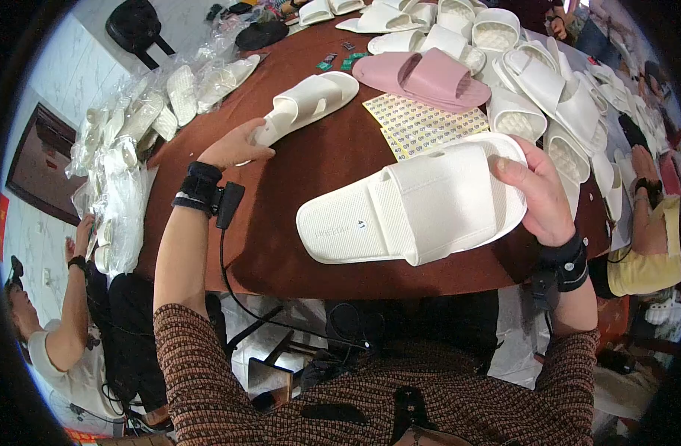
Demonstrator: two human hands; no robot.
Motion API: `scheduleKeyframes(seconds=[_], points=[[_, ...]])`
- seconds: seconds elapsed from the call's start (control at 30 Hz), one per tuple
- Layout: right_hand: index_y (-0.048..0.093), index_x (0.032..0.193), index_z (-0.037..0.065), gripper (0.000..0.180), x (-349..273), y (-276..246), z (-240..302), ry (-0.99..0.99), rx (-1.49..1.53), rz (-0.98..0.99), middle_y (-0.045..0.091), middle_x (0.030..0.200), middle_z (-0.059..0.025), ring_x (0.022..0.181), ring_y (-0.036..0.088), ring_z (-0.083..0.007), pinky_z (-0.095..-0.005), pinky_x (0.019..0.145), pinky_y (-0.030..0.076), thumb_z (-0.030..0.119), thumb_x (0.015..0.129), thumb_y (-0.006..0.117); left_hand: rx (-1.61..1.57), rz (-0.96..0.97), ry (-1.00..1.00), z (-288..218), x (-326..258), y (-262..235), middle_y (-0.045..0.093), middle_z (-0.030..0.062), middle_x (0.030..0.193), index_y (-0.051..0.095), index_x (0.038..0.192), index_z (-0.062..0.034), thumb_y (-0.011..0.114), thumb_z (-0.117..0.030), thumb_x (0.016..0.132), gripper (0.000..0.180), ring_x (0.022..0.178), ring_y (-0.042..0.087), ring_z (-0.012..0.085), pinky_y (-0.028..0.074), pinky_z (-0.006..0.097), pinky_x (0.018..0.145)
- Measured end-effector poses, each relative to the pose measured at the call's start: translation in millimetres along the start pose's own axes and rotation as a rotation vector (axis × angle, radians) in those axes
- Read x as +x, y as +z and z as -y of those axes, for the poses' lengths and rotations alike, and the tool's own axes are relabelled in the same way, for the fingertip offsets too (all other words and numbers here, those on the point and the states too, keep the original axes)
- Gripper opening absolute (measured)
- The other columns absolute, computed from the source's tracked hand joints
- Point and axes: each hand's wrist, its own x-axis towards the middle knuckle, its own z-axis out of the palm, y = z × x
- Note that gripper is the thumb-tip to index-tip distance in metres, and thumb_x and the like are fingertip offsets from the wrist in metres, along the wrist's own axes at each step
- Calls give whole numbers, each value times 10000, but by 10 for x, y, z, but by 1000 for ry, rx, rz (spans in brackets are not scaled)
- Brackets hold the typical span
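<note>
The right hand (pixel 537 195) holds a white slide sandal (pixel 415 204) above the near edge of the brown table (pixel 311 163). The grip is closed on the sandal's right end: the thumb presses on the upper side near the rim, and the fingers wrap behind it out of view. The sandal's long axis runs roughly left to right across the view, tilted slightly, with the right end higher. Its broad strap faces up and toward the person, and the free end with the small size sticker points to the person's left.

The left hand (pixel 233 145) rests on the table farther out, fingers curled over the near end of a second white slide sandal (pixel 307 104). That sandal lies flat, its long axis running diagonally from the hand up and to the right. Whether the fingers pinch it or only rest on it cannot be told.

Beyond, a pair of pink slide sandals (pixel 430 78) lies stacked, beside a yellow sheet of stickers (pixel 422 123). A heap of loose white sandals (pixel 534 82) covers the far right of the table. On the left edge, clear plastic bags (pixel 121 149) hold more white sandals. Both wrists wear black bands, the left one with a cable (pixel 225 245) hanging down.
</note>
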Motion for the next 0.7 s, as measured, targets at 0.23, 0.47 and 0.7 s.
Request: scheduleKeyframes(seconds=[0.23, 0.47, 0.7], points=[[567, 1186, -32, 358, 237, -70, 68, 56, -82, 85, 662, 1044, -78, 898, 641, -120, -255, 799, 507, 193, 910, 599, 91, -35, -33, 53, 48, 25, 564, 133, 1151, 444, 1263, -18, 746, -228, 751, 631, 1065, 550, 236, 414, 338, 947], [568, 1182, -38, 351, 463, -2, 179, 4, -229, 247, 657, 1066, -84, 907, 640, -113, -248, 814, 506, 189, 915, 583, 383, -184, -116, -360, -640, 383, 577, 248, 1110, 473, 1220, -31, 727, -406, 772, 636, 1048, 554, 403, 433, 444, 901], [590, 1168, -7, 358, 846, 254, 331, -175, -740, 436, 652, 1053, -82, 946, 614, -135, -285, 836, 488, 198, 877, 620, 477, -284, -57, -941, -1660, 730, 597, 212, 996, 530, 1137, -23, 755, -349, 743, 559, 949, 571, 395, 448, 468, 812]])
